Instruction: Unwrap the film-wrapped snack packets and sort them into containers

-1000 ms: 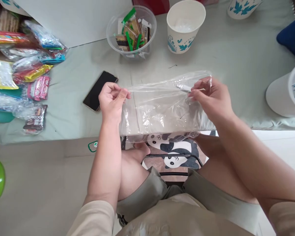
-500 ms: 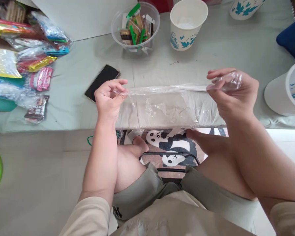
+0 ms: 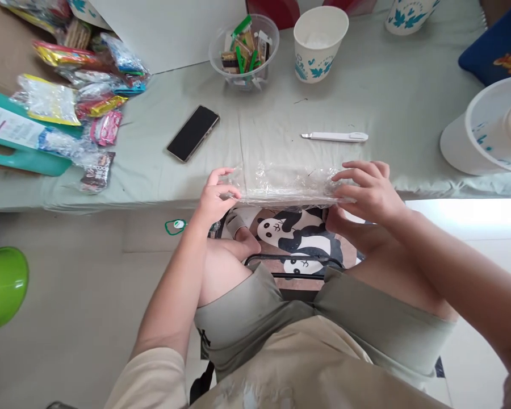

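A clear, crinkled plastic sheet or bag [image 3: 285, 180] stretches along the front edge of the table, and I cannot tell which of the two it is. My left hand [image 3: 217, 196] pinches its left end between thumb and fingers. At the opposite end, my right hand [image 3: 371, 190] has its fingers bent over the plastic, with the thumb mostly hidden. Beyond the plastic, a white-handled craft knife [image 3: 336, 137] lies flat with its blade pointing left. To the left of the knife rests a dark phone [image 3: 193, 133].
A clear tub of small wrapped packets [image 3: 243, 54] and a patterned paper cup [image 3: 319, 45] stand at the back. Wrapped snacks [image 3: 97, 108] and a teal container [image 3: 29, 147] crowd the left. A white bin [image 3: 460, 139] stands right. Below is a green stool [image 3: 4, 289].
Both hands have come down toward the table's front edge, bringing the plastic with them and moving closer together. The knife, hidden behind the plastic before, now shows.
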Action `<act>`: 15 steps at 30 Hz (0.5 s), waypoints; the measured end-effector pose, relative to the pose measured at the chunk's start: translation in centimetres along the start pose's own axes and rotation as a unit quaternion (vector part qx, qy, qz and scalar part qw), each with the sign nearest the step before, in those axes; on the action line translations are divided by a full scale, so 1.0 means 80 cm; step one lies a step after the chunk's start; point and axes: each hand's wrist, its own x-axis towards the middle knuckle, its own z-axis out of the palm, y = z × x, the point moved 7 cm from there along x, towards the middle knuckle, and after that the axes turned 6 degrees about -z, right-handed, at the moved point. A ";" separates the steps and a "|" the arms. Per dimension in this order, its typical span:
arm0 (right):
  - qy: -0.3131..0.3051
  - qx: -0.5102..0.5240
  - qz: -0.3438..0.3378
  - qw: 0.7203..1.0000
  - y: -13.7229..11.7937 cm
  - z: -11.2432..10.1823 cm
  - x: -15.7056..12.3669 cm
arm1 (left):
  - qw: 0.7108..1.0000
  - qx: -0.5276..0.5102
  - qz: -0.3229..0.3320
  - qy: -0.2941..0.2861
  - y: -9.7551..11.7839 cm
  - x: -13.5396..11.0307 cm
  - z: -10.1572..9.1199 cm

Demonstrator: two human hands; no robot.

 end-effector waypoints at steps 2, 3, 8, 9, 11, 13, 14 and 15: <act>-0.007 0.001 -0.007 1.000 -0.005 0.004 -0.009 | 1.000 0.018 0.001 0.001 -0.005 -0.004 0.001; -0.015 0.007 -0.015 1.000 -0.007 0.007 -0.013 | 1.000 0.023 0.003 0.001 -0.007 -0.005 0.001; -0.040 0.069 -0.064 0.995 -0.013 0.016 -0.031 | 0.999 0.038 0.024 -0.016 -0.014 -0.012 0.001; -0.036 0.082 -0.060 0.994 -0.012 0.014 -0.031 | 0.998 0.050 0.030 -0.021 -0.014 -0.013 0.001; -0.009 0.089 -0.033 0.995 -0.010 0.006 -0.023 | 0.996 0.077 0.040 -0.032 -0.012 -0.013 0.002; 0.034 0.063 0.027 0.997 -0.007 -0.002 -0.007 | 0.993 0.097 0.042 -0.044 -0.011 -0.012 0.002; 0.052 0.042 0.063 0.996 -0.006 -0.004 0.004 | 0.993 0.102 0.040 -0.050 -0.010 -0.012 0.002; 0.060 0.022 0.095 0.993 -0.005 -0.004 0.014 | 0.992 0.106 0.036 -0.055 -0.009 -0.011 0.003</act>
